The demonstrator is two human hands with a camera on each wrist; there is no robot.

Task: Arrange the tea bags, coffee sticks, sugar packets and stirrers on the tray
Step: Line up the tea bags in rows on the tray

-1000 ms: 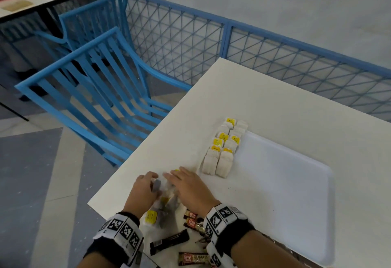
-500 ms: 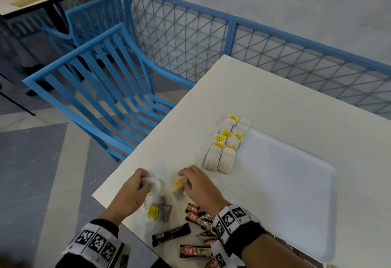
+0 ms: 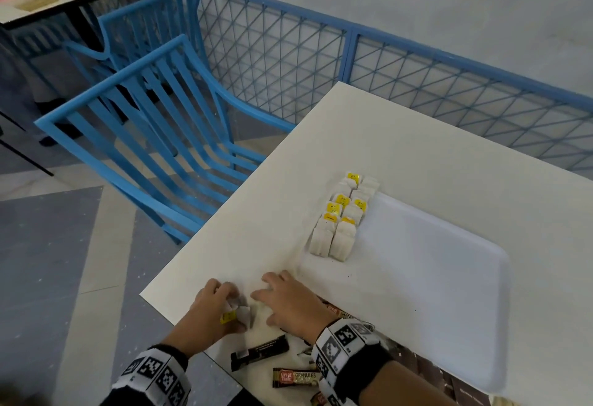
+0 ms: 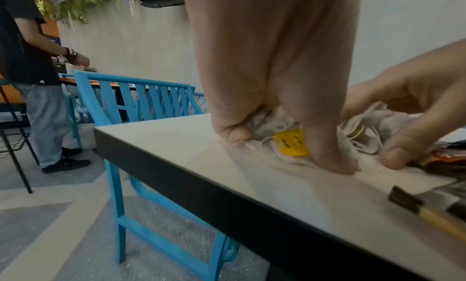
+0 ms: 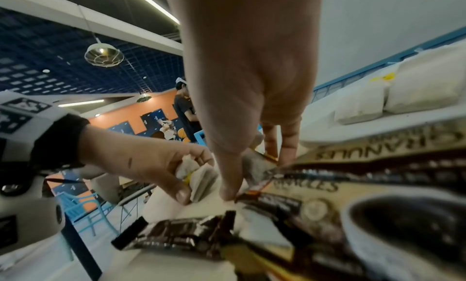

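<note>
A white tray lies on the white table. Two rows of upright tea bags with yellow tags stand along its left edge. Near the table's front corner my left hand grips a small bunch of tea bags, the yellow tag showing under its fingers. Just to the right, my right hand arches over another tea bag, which sits between thumb and fingers on the tabletop. Coffee sticks lie in front of both hands.
A blue slatted chair stands at the table's left edge, and a blue mesh railing runs behind. The table's corner edge is right under my left hand. A person stands at another table further left.
Both hands, which had each lifted tea bags apart, have come down and together onto the tabletop. The head view has tipped down slightly.
</note>
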